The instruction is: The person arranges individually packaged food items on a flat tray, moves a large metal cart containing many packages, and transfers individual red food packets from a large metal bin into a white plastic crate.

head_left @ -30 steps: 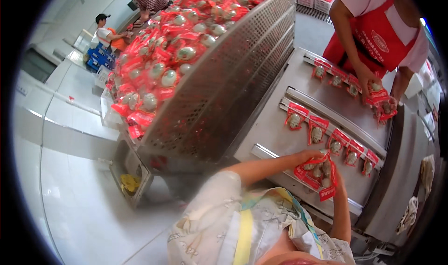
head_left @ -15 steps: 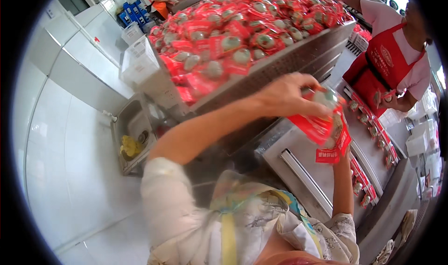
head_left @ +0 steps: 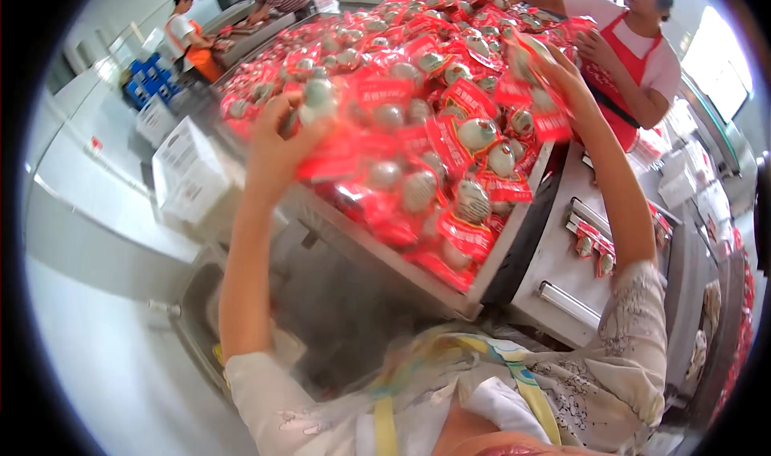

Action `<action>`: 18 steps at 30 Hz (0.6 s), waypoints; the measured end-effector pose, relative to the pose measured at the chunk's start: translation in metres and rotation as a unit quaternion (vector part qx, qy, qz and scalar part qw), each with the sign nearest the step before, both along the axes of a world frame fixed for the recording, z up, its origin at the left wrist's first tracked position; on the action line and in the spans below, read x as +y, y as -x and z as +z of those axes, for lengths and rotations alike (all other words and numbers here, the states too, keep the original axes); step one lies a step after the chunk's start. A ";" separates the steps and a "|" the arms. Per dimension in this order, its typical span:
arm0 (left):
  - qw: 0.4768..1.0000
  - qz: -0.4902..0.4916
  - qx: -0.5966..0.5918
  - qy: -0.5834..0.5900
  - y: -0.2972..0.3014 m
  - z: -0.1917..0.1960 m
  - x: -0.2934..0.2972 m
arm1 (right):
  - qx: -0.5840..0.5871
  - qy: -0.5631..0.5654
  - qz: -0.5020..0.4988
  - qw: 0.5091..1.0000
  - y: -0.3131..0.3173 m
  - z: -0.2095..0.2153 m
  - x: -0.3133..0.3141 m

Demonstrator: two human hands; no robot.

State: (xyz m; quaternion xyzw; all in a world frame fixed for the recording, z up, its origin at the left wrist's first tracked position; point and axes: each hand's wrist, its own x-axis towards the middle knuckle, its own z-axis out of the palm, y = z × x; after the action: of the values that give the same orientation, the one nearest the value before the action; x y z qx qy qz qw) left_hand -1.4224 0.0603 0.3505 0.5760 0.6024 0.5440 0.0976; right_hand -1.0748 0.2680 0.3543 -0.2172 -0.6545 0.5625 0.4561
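A big heap of red-and-clear plastic packets, each with a greyish-green egg inside, fills the metal bin (head_left: 377,255) before me. At the heap's left side my left hand (head_left: 277,139) is closed round an egg packet (head_left: 321,103), its thumb and fingers on the egg end. Farther right, my right hand (head_left: 569,79) reaches over the heap, closed on egg packets (head_left: 540,83) that hang from its fingers; motion blurs them, so how many I cannot tell. Loose egg packets (head_left: 474,135) lie between my hands.
Right of the bin stands a metal machine table (head_left: 554,259) with bars and several egg packets. A co-worker in a red apron (head_left: 622,54) reaches into the heap from the far right. White crates (head_left: 193,179) and a sink (head_left: 197,303) are at left; other people work farther back.
My hands were close together over the machine table with egg packets. They have moved apart over the heap, left hand to the left, right hand farther out. My view has turned toward the bin.
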 end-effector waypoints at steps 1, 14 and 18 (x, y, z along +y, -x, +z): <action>1.000 -0.014 -0.003 -0.003 0.003 0.002 0.004 | -0.013 0.013 -0.028 0.999 0.024 0.012 0.017; 0.914 -0.110 0.383 0.071 -0.075 -0.011 0.105 | -0.468 -0.353 -0.337 0.737 0.182 -0.034 0.208; 0.910 -0.095 0.405 0.013 -0.086 -0.028 0.100 | -0.379 -0.519 -0.362 0.675 0.192 -0.040 0.203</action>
State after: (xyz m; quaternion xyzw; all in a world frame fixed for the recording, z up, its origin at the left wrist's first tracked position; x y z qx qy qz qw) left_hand -1.3363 0.1603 0.3227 0.7997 0.5398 0.2448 -0.0961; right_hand -1.2664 0.4713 0.3142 -0.3601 -0.8283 -0.2075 0.3758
